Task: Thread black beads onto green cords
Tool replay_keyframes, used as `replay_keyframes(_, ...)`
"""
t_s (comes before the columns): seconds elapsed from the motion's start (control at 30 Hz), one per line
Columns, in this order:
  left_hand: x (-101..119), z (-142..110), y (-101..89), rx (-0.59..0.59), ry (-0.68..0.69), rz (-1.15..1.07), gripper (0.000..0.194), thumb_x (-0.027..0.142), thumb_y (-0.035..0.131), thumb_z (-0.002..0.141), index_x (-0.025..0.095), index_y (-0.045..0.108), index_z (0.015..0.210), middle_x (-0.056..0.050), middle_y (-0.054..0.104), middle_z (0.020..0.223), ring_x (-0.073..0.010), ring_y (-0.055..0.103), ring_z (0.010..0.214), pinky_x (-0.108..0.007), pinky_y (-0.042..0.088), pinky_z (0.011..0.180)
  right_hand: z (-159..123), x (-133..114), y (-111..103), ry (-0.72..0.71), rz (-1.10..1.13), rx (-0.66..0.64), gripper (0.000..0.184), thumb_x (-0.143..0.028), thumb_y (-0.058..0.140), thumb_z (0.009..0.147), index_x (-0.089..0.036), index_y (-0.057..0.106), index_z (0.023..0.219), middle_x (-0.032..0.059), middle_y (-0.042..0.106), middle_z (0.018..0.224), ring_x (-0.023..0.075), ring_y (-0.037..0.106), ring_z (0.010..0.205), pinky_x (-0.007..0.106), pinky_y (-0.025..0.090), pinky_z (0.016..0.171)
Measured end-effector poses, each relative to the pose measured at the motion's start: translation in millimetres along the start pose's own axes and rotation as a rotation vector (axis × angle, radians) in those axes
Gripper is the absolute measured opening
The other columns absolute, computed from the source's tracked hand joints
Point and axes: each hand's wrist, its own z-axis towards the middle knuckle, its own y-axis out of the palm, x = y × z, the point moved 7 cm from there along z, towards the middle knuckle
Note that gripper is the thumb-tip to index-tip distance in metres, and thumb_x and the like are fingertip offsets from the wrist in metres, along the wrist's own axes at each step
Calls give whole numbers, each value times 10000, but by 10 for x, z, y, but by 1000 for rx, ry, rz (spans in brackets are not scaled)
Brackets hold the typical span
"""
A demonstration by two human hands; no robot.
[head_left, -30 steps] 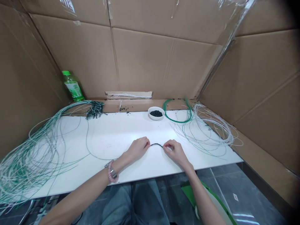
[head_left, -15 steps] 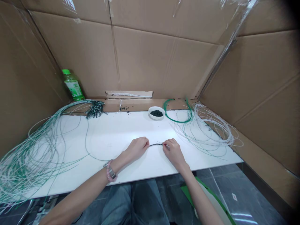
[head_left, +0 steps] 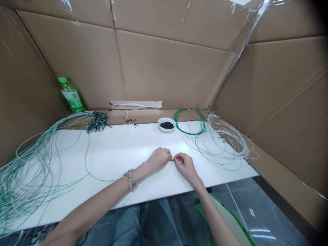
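Over the white tabletop (head_left: 143,186), my left hand (head_left: 159,158) and my right hand (head_left: 185,164) almost meet. Between them shows a short bit of a dark beaded strand (head_left: 172,159). My left fingers are closed round one end of it, and the rest is hidden in that hand. At the other end, my right thumb and forefinger pinch the strand. A thin green wire (head_left: 98,178) runs across the table toward my left wrist. Behind the hands stands a white bowl (head_left: 159,127) of tiny dark beads (head_left: 167,125).
At left lies a large bundle of green and white wires (head_left: 33,171) with dark beaded ends (head_left: 98,122). Right of the bowl are a green wire coil (head_left: 191,134) and a white wire coil (head_left: 241,140). A green bottle (head_left: 72,97) leans near the cardboard wall (head_left: 164,68).
My hands have come closer together, so less of the beaded strand shows between them. The left hand moved right. The whole view has shifted slightly.
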Motion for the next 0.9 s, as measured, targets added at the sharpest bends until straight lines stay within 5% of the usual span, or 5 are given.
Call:
replay_keyframes(0.53,-81,-109,46,71,-158,-332,311,211,321,926,172,629,896,-28,671,773,-147,603,704,-241,415,663,-19,117,107,125,521,-8,233,-335,552,897,-127,593,991,26,624,880,115,611,755,295,534,700)
replay_keyframes(0.9,13,-153,42,30,-175,-269,332,320,237,966,171,517,866,-59,630,810,-168,573,692,-272,387,627,-42,74,45,99,620,59,222,-326,572,885,-124,607,969,39,637,936,144,623,860,353,526,799)
